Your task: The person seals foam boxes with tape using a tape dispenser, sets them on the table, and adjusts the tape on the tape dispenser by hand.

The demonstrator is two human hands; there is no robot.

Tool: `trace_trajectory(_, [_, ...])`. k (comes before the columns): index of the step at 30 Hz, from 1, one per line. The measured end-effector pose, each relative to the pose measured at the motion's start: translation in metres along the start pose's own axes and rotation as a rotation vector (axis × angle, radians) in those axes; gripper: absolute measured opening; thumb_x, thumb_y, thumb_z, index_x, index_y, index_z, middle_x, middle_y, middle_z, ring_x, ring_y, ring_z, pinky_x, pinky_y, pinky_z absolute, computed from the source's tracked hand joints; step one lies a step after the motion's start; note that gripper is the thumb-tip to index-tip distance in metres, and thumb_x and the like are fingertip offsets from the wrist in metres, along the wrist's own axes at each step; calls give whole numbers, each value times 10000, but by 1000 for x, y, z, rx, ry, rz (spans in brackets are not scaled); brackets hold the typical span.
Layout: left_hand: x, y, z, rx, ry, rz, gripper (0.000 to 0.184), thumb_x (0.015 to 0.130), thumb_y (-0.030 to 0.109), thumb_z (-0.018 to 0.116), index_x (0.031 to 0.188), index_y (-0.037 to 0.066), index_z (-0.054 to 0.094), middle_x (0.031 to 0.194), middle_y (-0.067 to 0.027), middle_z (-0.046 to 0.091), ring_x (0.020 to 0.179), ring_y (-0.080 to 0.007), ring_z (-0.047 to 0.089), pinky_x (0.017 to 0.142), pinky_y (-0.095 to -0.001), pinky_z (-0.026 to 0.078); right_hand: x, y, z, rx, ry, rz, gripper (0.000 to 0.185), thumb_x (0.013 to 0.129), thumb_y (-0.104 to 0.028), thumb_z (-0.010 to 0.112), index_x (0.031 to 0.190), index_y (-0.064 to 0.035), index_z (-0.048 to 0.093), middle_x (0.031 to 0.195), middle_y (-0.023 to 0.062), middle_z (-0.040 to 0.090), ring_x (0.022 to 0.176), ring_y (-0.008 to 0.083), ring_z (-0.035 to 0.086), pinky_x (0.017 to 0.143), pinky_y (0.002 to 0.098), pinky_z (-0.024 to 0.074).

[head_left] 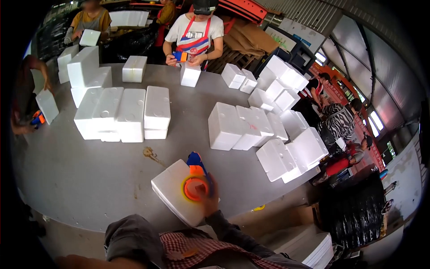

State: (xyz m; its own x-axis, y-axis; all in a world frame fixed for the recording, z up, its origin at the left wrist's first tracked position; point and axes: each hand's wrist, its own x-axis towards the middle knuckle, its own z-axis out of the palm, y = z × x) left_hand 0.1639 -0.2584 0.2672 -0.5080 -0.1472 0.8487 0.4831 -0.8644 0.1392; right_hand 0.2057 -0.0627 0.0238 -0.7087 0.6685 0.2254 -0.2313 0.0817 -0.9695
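A white foam box (pixel 174 190) lies at the near edge of the table, turned at an angle. My right hand (pixel 209 195), partly blurred, grips a blue and orange tape dispenser (pixel 195 170) with a yellowish roll of tape. The dispenser rests against the top of the box. Of my left arm only a grey sleeve (pixel 134 237) and some bare skin show at the bottom edge. My left hand is out of view.
Foam boxes stand in a row (pixel 130 112) at the left and in stacks (pixel 242 127) at the right of the grey table (pixel 112 179). Across it, a co-worker (pixel 195 36) holds another tape dispenser (pixel 181 56) over a box. Foam sheets (pixel 309 246) lie below right.
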Motion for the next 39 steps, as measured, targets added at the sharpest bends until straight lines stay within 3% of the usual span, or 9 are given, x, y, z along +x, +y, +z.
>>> trace_trajectory(5, [0, 6, -18, 174, 281, -30, 387, 789, 110, 620, 1132, 66, 446, 852, -77, 576, 784, -149, 525, 688, -287, 416, 4, 24, -12, -46, 4, -4, 592, 783, -117, 658, 1289, -56, 357, 1182, 83, 470, 1042, 180, 481, 883, 295, 418])
trace_trajectory(7, [-5, -7, -29, 168, 531, -225, 393, 787, 102, 625, 1133, 65, 444, 845, -77, 577, 776, -145, 526, 684, -283, 416, 7, 40, -11, 89, 3, 13, 619, 776, -124, 664, 1300, -62, 340, 1194, 91, 463, 1062, 198, 474, 890, 314, 421])
trace_trajectory(10, [-9, -36, -60, -225, 547, -587, 245, 831, 83, 588, 1058, 107, 498, 877, -47, 604, 783, -131, 549, 732, -274, 434, 7, 27, -10, 161, -26, 37, 642, 759, -86, 658, 1310, -81, 329, 1200, 92, 459, 1070, 221, 470, 891, 351, 430])
trace_trajectory(12, [-9, -39, -67, -268, 601, -598, 201, 838, 94, 586, 1027, 107, 519, 908, -49, 611, 766, -120, 558, 726, -262, 438, 2, 17, -2, 342, 35, 130, 667, 743, -69, 663, 1316, -95, 322, 1210, 88, 456, 1063, 231, 473, 895, 353, 428])
trace_trajectory(20, [8, -10, -76, -212, 647, -520, 118, 861, 108, 557, 974, 141, 554, 894, 32, 608, 779, -87, 560, 724, -243, 442, 2, -1, 6, 258, -5, 60, 648, 720, 50, 532, 1316, -111, 335, 1182, 63, 472, 1057, 191, 462, 898, 313, 388])
trace_trajectory(22, [10, -3, -81, -289, 641, -447, 179, 855, 81, 563, 1028, 111, 526, 931, -49, 612, 772, -116, 574, 723, -238, 456, 5, 7, 8, 253, -11, 54, 648, 714, 4, 543, 1316, -105, 328, 1182, 77, 472, 1062, 222, 464, 901, 334, 396])
trace_trajectory(34, [5, 17, -71, -194, 572, -322, 161, 882, 177, 531, 1040, 145, 534, 897, 33, 623, 791, -103, 551, 745, -270, 418, 9, 52, -14, 158, -17, -20, 631, 773, -10, 533, 1336, -139, 280, 1194, 96, 464, 1045, 259, 482, 871, 384, 439])
trace_trajectory(36, [2, 12, -63, -115, 615, -356, 112, 917, 195, 468, 990, 133, 524, 723, 49, 537, 608, -82, 431, 681, -248, 372, -4, 27, -6, 483, -15, 172, 688, 769, -59, 620, 1355, -131, 267, 1251, 101, 432, 1096, 240, 456, 903, 378, 413])
trace_trajectory(39, [-17, 0, -69, -79, 452, -501, 160, 950, 222, 387, 957, 118, 509, 572, 63, 363, 499, -55, 314, 609, -239, 322, -10, 60, -47, 422, 61, 178, 553, 803, -50, 569, 1305, -112, 345, 1120, 68, 530, 1004, 202, 518, 847, 361, 453])
